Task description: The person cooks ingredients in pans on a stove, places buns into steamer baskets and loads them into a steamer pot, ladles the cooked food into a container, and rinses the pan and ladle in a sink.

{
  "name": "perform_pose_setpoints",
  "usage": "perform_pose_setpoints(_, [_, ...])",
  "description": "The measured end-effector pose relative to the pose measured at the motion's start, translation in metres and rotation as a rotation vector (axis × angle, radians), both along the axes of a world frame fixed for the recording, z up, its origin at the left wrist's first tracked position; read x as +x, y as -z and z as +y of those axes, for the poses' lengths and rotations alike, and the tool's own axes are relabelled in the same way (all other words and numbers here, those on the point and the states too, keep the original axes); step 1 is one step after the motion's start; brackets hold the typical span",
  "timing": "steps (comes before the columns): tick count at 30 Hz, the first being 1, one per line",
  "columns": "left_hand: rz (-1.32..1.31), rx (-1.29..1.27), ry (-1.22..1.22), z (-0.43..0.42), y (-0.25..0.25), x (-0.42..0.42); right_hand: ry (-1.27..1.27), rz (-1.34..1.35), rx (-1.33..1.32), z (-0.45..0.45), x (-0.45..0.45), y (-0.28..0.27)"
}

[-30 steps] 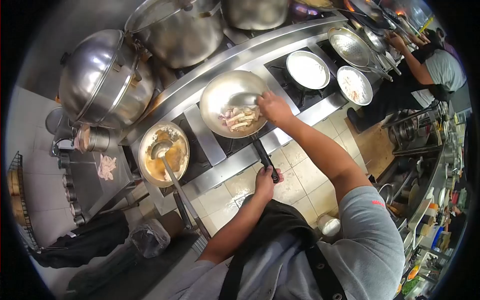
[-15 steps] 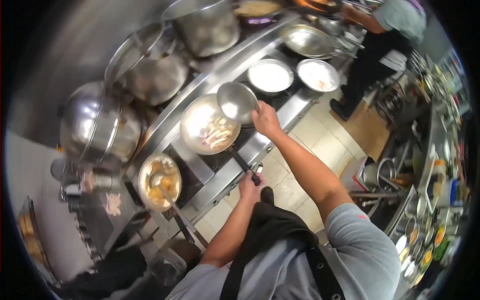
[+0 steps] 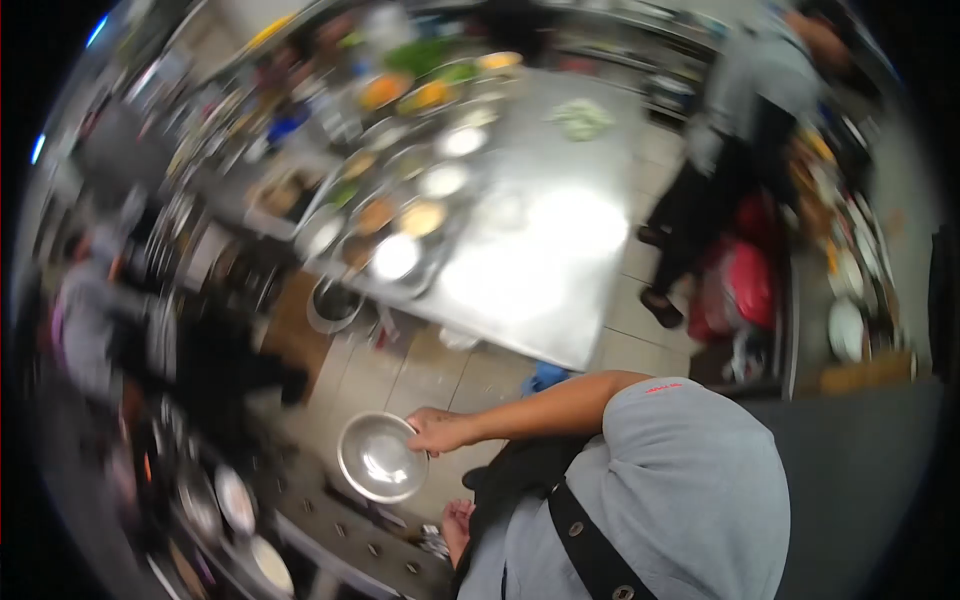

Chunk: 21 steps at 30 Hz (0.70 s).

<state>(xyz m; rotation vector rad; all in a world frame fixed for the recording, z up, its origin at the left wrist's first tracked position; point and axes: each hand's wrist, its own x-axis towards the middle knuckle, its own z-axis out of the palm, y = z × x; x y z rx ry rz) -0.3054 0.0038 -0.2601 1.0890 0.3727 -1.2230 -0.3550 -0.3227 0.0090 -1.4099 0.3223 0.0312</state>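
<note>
My right hand [image 3: 436, 430] grips a shiny metal bowl [image 3: 382, 458] by its rim, out over the floor beside the stove. The inside of the bowl faces me and shows bare, reflecting metal. Close to my apron, my left hand [image 3: 457, 522] has its fingers loosely curled, with no object visible in them. The stove front [image 3: 345, 535] lies below and left of the bowl, smeared by motion.
A steel table [image 3: 510, 290] carries several bowls of food at its left and a pale chopped heap [image 3: 581, 119] at the back. One person [image 3: 760, 110] stands at the right, another [image 3: 95, 320] at the left. White-filled pans [image 3: 270, 565] sit on the stove.
My view has swung from the stove toward the steel table. The metal bowl has moved away from the frying pan with my right hand. My left hand has left the pan handle.
</note>
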Motion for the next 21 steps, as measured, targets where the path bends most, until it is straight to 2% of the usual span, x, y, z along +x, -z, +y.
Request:
perform_pose_setpoints(1, [-0.129, 0.241, 0.046, -0.047, -0.018, -0.008, 0.064, -0.014, -0.041, -0.027, -0.032, 0.002])
perform_pose_setpoints(2, [-0.126, 0.237, 0.166, -0.054, -0.049, 0.026, 0.182, 0.005, -0.038, -0.032, -0.033, -0.026])
perform_pose_setpoints(4, [0.099, -0.052, 0.336, -0.098, -0.056, 0.047, 0.268, 0.024, -0.275, -0.06, -0.087, -0.026])
perform_pose_setpoints(5, [-0.227, 0.249, 0.344, -0.142, -0.119, 0.021, 0.352, 0.042, -0.239, -0.072, -0.112, -0.033])
perform_pose_setpoints(6, [-0.236, 0.23, 0.395, -0.162, -0.12, 0.026, 0.405, 0.045, -0.251, -0.079, -0.132, -0.03])
perform_pose_setpoints(8, [-0.25, 0.191, 0.488, -0.19, -0.123, 0.054, 0.655, 0.05, -0.111, -0.083, -0.161, -0.017])
perform_pose_setpoints(12, [-0.313, 0.171, 0.649, -0.253, -0.129, 0.059, 0.944, 0.069, -0.196, -0.077, -0.226, 0.005])
perform_pose_setpoints(14, [-0.292, 0.09, 0.751, -0.274, -0.107, 0.057, 1.056, 0.286, 0.067, -0.064, -0.255, 0.02])
perform_pose_setpoints(15, [-0.316, 0.121, 0.818, -0.286, -0.099, 0.051, 1.079, 0.289, 0.051, -0.061, -0.265, 0.026])
perform_pose_setpoints(17, [-0.353, 0.168, 0.946, -0.307, -0.092, 0.031, 1.196, 0.244, 0.243, -0.058, -0.285, 0.037])
perform_pose_setpoints(18, [-0.354, 0.162, 0.964, -0.312, -0.088, 0.016, 1.215, 0.243, 0.242, -0.058, -0.299, 0.033])
perform_pose_setpoints(20, [-0.473, 0.117, 1.198, -0.319, -0.077, -0.013, 1.431, -0.044, 0.348, -0.06, -0.331, 0.01])
perform_pose_setpoints(21, [-0.474, 0.113, 1.214, -0.323, -0.067, -0.03, 1.542, -0.092, 0.362, -0.066, -0.353, 0.004])
